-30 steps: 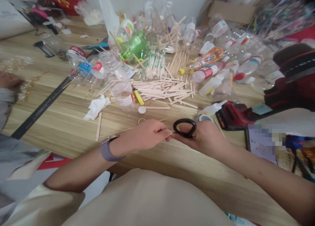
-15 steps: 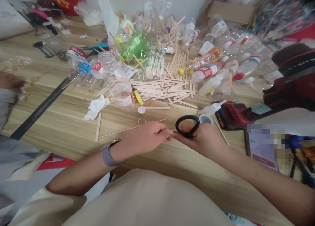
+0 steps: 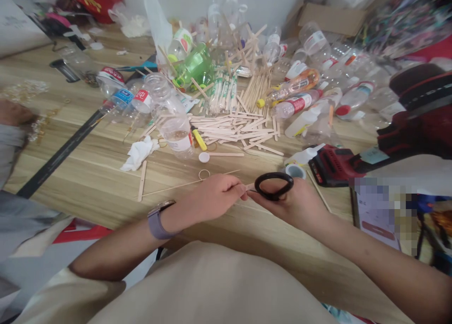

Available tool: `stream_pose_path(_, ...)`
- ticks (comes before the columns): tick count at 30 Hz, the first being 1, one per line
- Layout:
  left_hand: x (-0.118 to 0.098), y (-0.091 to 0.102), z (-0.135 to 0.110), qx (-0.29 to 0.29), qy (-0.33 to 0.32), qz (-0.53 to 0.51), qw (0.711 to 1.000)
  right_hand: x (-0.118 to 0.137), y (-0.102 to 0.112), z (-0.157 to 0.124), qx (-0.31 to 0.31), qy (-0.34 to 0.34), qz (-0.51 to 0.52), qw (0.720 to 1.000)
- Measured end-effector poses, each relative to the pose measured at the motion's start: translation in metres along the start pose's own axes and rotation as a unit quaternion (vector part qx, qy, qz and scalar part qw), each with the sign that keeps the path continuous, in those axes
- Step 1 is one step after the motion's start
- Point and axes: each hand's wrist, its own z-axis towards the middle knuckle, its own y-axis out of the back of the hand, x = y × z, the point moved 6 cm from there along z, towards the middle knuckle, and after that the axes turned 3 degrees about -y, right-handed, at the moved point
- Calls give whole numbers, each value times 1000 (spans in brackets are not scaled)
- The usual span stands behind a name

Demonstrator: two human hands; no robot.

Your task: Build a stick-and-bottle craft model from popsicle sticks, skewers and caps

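Observation:
My right hand (image 3: 287, 199) is closed on black-handled scissors (image 3: 272, 174); one handle loop stands up above the fingers. Its blades point left and are mostly hidden. My left hand (image 3: 217, 197), with a watch on the wrist, pinches a small pale piece that looks like a wooden craft stick (image 3: 250, 186). The piece's end pokes out toward the scissors, close against the blades; whether they touch I cannot tell. Beyond my left hand lie a thin skewer (image 3: 165, 190), a small ring (image 3: 204, 174) and a flat craft stick with a hole (image 3: 141, 180).
A pile of craft sticks (image 3: 229, 128) lies mid-table, with many plastic bottles (image 3: 197, 65) behind. A red and black power tool (image 3: 406, 126) and a phone (image 3: 374, 211) are at right. Tissue (image 3: 139, 153) and a dark strip (image 3: 63, 154) lie left, near another person's hand (image 3: 14, 113).
The scissors' handle loop has shifted slightly right and down and is turned differently. A bit more of the pale piece shows between my hands. My left hand stays almost still.

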Motion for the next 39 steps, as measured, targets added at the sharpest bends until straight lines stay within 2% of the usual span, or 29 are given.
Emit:
stream_pose_path(7, -4, 0, -3, -42, -27, 16, 999, -8, -3, 0, -23, -48, 25, 998)
stream_pose_path(17, -6, 0, -4, -47, -35, 34, 998, -7, -6, 1, -7, -60, 43, 997)
stream_pose_path(24, -5, -3, -3, -51, -35, 12, 998, -12, -11, -3, -41, -77, 68, 994)
stream_pose_path(32, -3, -7, -3, -41, -36, 3, 999, -4, -9, -5, -57, -11, 79, 995)
stream_pose_path(39, -1, -6, -2, -17, 2, -17, 1000, -1, -8, -9, -112, 41, 28, 992)
